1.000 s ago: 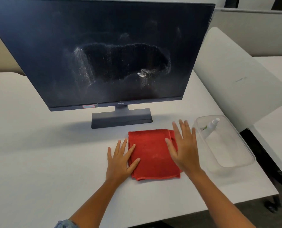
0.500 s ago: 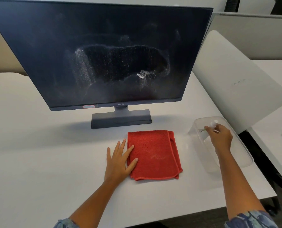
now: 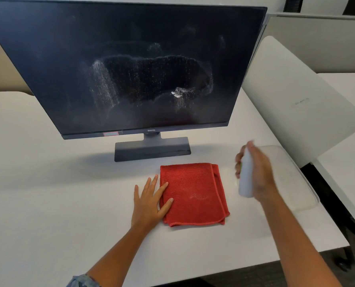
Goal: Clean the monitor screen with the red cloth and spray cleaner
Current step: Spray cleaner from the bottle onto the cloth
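Observation:
A dark monitor (image 3: 131, 65) stands on the white desk, its screen smeared with pale streaks and droplets around the middle. In front of its base lies a folded red cloth (image 3: 193, 193). My left hand (image 3: 149, 201) rests flat on the desk with its fingers over the cloth's left edge. My right hand (image 3: 257, 172) is blurred and wrapped around a white spray bottle (image 3: 246, 179), held upright in the air just right of the cloth.
A clear plastic tray (image 3: 296, 183) sits at the desk's right side behind my right hand. A white chair back (image 3: 296, 96) stands right of the monitor. The desk edge (image 3: 234, 268) runs close to me, with another desk at the far right.
My right hand left the cloth, reached into the tray, and lifted the spray bottle out toward the cloth. My left hand stayed on the cloth's left edge.

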{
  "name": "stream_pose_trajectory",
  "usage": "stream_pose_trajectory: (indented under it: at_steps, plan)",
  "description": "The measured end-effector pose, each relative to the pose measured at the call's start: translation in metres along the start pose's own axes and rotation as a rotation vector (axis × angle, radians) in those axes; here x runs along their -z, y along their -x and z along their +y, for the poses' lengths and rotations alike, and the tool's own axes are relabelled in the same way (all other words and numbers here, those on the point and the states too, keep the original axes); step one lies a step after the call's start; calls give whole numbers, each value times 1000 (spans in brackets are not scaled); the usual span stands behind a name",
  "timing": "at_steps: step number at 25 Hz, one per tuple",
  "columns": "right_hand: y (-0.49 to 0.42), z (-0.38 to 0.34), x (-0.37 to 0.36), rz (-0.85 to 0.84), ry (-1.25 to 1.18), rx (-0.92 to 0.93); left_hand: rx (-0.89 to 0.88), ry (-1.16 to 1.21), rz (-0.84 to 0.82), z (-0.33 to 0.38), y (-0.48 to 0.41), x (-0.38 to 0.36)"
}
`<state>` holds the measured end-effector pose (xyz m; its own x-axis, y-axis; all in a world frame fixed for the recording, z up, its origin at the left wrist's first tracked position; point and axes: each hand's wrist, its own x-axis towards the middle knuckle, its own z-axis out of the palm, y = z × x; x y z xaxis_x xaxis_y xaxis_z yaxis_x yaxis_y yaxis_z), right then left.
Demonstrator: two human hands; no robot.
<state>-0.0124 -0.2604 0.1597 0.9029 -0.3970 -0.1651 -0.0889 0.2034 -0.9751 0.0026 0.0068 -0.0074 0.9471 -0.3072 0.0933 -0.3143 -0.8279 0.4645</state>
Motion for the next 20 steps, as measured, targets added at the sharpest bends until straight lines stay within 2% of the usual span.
stream_pose_trajectory:
  at_steps: [2,4,9,16,20]
  plan:
    - [13,28,-18,-164,-64,-246,3,-8,-7,-1,0,-1]
    - [26,51,-31,-274,-89,-355,8,-13,-8,-1,0,-1]
    - [44,69,-51,-453,-25,-380,18,-28,-23,-2,-1,-3]
    - [46,73,-53,-545,-139,-376,17,-37,-18,-3,-1,-4]
    - [48,80,-54,-554,-219,-443,15,-36,-12,-1,-3,-3]
